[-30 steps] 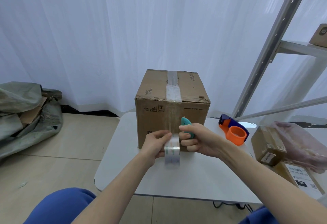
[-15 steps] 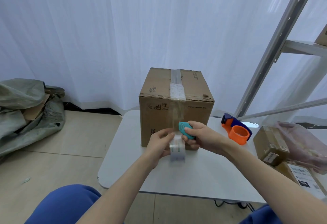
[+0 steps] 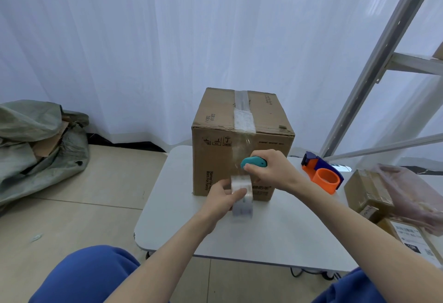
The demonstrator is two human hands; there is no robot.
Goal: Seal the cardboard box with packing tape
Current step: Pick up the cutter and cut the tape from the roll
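A brown cardboard box [image 3: 217,159] stands on the white table [image 3: 167,207]. Clear tape runs along its top seam and down the front face. My left hand [image 3: 223,198] holds the clear tape roll [image 3: 242,197] in front of the box's lower front. A strip of tape stretches from the roll up the box face. My right hand [image 3: 271,171] grips a small teal cutter [image 3: 253,162] against the tape strip, just above the roll.
An orange and blue tape dispenser [image 3: 322,174] lies on the table right of the box. Small cardboard parcels [image 3: 369,192] and a plastic bag [image 3: 412,197] sit at the right. A metal shelf frame [image 3: 374,63] rises behind them. A grey sack [image 3: 36,144] lies on the floor, left.
My right hand has lifted the teal cutter higher up the box face, above the roll. My left hand still holds the roll low in front of the box.
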